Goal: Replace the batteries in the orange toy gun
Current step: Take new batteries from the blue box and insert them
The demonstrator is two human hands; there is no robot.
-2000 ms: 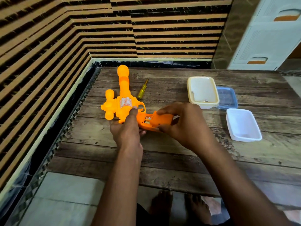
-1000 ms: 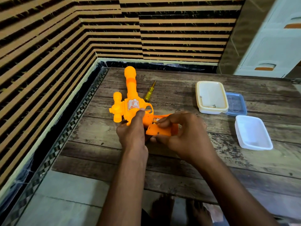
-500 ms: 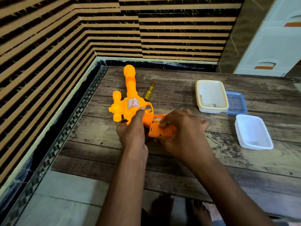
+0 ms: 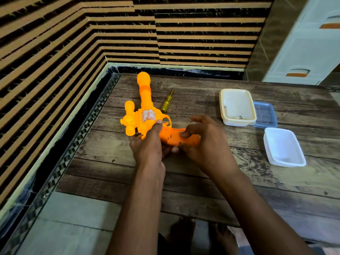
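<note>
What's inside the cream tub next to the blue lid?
The cream tub holds a few small dark metal bits near its front right corner and one by its left wall; too small to identify. The rest of its floor looks bare.

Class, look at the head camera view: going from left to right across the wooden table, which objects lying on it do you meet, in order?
Orange toy gun → yellow screwdriver → cream container → blue lid → white container.
</note>
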